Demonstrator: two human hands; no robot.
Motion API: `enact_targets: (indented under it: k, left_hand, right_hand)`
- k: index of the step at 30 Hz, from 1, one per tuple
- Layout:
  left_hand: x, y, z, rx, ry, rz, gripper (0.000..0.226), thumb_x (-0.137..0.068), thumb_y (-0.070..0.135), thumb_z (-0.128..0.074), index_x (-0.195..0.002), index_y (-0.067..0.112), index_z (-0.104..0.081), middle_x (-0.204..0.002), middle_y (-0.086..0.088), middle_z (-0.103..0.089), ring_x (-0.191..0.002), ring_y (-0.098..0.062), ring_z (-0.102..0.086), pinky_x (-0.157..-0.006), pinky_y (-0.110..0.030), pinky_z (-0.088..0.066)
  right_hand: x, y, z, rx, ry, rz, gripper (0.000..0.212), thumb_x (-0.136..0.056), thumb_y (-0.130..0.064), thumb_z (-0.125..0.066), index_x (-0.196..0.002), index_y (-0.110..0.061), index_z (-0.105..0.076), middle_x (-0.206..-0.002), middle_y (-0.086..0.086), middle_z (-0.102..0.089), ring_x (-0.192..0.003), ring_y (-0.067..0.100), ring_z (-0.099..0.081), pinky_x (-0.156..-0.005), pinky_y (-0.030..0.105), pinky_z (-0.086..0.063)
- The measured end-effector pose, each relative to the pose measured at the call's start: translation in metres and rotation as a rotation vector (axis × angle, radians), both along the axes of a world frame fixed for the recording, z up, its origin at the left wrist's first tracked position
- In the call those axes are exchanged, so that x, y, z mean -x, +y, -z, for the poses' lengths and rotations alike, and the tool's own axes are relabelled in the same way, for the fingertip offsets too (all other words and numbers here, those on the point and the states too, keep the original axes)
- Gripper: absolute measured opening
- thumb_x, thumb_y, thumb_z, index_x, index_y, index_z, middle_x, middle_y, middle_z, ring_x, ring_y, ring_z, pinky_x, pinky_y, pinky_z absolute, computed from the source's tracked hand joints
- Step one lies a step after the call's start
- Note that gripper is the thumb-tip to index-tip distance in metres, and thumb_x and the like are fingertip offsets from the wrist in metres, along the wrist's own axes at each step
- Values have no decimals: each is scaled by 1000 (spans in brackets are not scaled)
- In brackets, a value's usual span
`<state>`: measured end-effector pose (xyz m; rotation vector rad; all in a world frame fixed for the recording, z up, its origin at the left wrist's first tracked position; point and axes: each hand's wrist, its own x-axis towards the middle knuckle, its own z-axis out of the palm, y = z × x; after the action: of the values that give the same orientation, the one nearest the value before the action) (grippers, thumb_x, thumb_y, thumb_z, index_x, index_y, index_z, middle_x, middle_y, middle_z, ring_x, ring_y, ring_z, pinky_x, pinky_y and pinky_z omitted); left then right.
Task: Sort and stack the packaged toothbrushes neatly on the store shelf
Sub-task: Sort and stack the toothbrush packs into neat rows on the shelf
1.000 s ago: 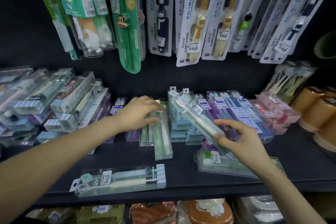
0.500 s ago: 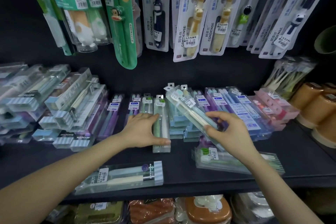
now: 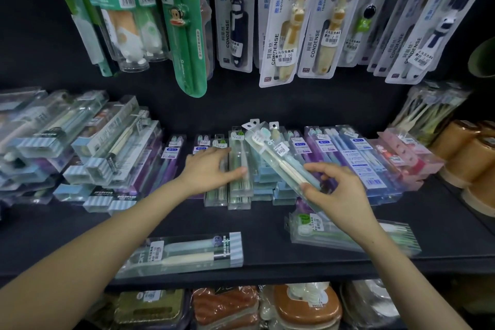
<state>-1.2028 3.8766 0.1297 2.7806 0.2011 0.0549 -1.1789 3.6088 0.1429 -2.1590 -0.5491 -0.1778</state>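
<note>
**Head view: one pack held aslant over the sorted rows**

The right hand (image 3: 340, 193), centre right of the frame, pinches the lower end of a clear pack (image 3: 276, 153) between thumb and curled fingers. The pack's long axis runs diagonally, with its hang-tab end toward the upper left and its gripped end toward the lower right. The cream and blue brushes inside have their heads at the tab end. It lies across the blue stack (image 3: 263, 185), whose packs point straight toward the back wall; whether the two touch cannot be told.

The left hand (image 3: 211, 171), just left of centre, lies flat with straight fingers on the low rows. Its thumb reaches across the green stack (image 3: 238, 195), and it grips nothing.

On the bare front of the shelf (image 3: 80, 228), a loose pack (image 3: 187, 250) lies crosswise at lower centre. A green pack (image 3: 348, 236) lies crosswise at lower right, partly under the right forearm.

Purple-blue rows (image 3: 356, 158) and pink packs (image 3: 401, 155) fill the right of the shelf. An untidy heap (image 3: 80, 147) fills the left, and brown cups (image 3: 471, 155) stand at the right edge. Hanging packs (image 3: 284, 35) cross the top.
</note>
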Motion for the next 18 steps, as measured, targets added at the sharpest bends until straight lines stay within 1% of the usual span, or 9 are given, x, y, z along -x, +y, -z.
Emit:
enact_targets:
  k: [3,5,6,8,10,12,14,16,18]
  left_hand:
    - [45,12,-5,142,-154,49,74,-76,78,-46,-123,23,-62,-120,4,-62,-113,-13,-55,-99,-33,-42]
    - [81,20,-6,200,-123,118,74,-67,86,-43,-111,31,-66,-103,20,-60,-97,6,-55,-89,-22,-45]
    - [96,24,-4,189,-82,150,73,-64,88,-43,-110,35,-65,-103,25,-58,-97,9,-53,-89,-19,-44]
    - [121,32,5,131,0,189,76,-60,89,-45,-115,39,-61,-109,27,-54,-105,8,-49,-93,-16,-37]
    - [140,40,16,61,53,195,80,-59,87,-50,-123,39,-57,-117,24,-53,-110,5,-46,-94,-14,-32]
    - [154,45,29,-16,43,188,77,-63,78,-60,-128,36,-54,-120,22,-52,-112,1,-44,-96,-18,-31]
    - [166,47,38,-84,-38,142,71,-64,68,-70,-122,30,-56,-117,20,-49,-111,-4,-45,-94,-24,-32]
    - [177,49,44,-140,-179,125,62,-62,63,-76,-107,24,-58,-108,14,-53,-103,-11,-51,-86,-28,-36]
    - [185,52,45,-208,-316,127,59,-65,66,-66,-102,21,-56,-104,6,-57,-98,-14,-50,-82,-28,-35]
  right_hand:
    - [6,-2,-2,21,-25,-17,34,-76,-26,-73,-109,-34,-67,-90,-23,-57,-87,7,-51,-74,27,-46]
    - [13,-4,-4,36,-29,-55,35,-74,-28,-73,-107,-37,-66,-93,-26,-56,-86,-1,-50,-73,19,-42]
    - [17,-4,-5,50,-28,-89,36,-73,-28,-73,-106,-39,-65,-94,-29,-56,-86,-6,-49,-74,17,-40]
    - [26,1,-5,127,-38,-169,39,-72,-29,-75,-108,-39,-64,-98,-33,-55,-90,-10,-48,-83,21,-38]
    - [36,12,-3,227,-87,-230,41,-72,-32,-76,-112,-35,-67,-104,-32,-55,-96,-7,-45,-92,25,-31]
    - [44,26,2,290,-165,-275,41,-74,-32,-77,-114,-31,-69,-108,-26,-57,-101,0,-45,-90,25,-26]
    - [51,40,7,334,-224,-309,41,-76,-32,-76,-116,-28,-68,-111,-22,-59,-100,2,-43,-84,25,-23]
    - [54,55,10,370,-284,-342,40,-77,-32,-75,-116,-26,-69,-114,-17,-62,-100,7,-45,-81,27,-21]
    - [52,72,12,417,-349,-389,38,-79,-30,-73,-116,-23,-69,-117,-10,-66,-103,15,-49,-81,27,-20]
